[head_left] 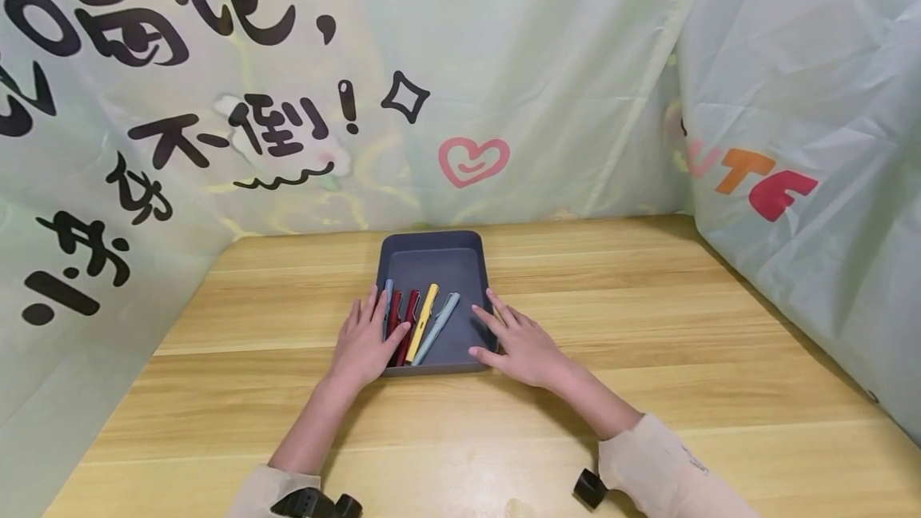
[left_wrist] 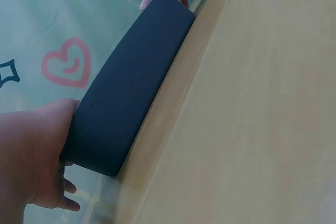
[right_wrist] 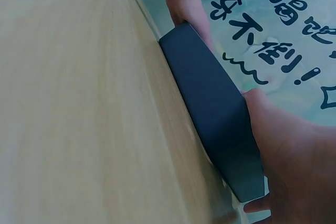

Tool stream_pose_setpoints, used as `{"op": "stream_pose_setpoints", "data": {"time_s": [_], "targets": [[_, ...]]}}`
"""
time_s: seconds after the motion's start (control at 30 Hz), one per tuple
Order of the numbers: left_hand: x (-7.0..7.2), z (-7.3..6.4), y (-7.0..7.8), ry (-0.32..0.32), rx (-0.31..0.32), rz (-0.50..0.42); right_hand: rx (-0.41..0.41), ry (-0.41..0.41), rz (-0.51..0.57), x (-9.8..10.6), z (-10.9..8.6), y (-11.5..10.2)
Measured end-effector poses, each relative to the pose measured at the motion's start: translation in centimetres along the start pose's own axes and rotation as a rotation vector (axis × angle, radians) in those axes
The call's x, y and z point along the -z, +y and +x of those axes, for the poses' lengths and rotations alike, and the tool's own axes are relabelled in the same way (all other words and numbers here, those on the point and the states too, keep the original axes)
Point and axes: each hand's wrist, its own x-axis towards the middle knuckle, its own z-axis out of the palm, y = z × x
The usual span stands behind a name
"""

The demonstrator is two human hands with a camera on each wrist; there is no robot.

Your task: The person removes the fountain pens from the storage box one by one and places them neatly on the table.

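A dark grey-blue rectangular tray (head_left: 464,342) lies on the table with several capped pens inside. From left to right these are a blue pen (head_left: 388,291), two dark red pens (head_left: 409,318), a yellow pen (head_left: 423,324) and a pale blue pen (head_left: 437,329). My left hand (head_left: 364,344) rests at the tray's left rim, its thumb reaching over the dark red pens. At the right rim is my right hand (head_left: 525,342), fingers spread and fairly straight, with the thumb over the inside. Both wrist views show the tray's front wall (left_wrist: 131,87) between the hands.
The wooden table (head_left: 612,302) extends on all sides of the tray. A printed cloth (head_left: 561,86) hangs behind the table, and another cloth panel (head_left: 806,102) runs along its right edge. Small black cameras (head_left: 591,489) sit at the wrists.
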Motion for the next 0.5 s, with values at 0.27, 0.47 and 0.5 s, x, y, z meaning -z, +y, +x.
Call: {"op": "stream_pose_setpoints", "data": {"time_s": [0.27, 0.47, 0.5], "targets": [[-0.17, 0.15, 0.46, -0.007, -0.005, -0.013, -0.010, 0.001, 0.008, 0.08, -0.39, 0.43], [-0.39, 0.17, 0.69, 0.004, -0.013, -0.012, -0.010, -0.003, 0.005, 0.13, -0.63, 0.66], [-0.42, 0.15, 0.75, 0.005, -0.014, -0.016, -0.009, -0.003, 0.005, 0.13, -0.68, 0.69]]}}
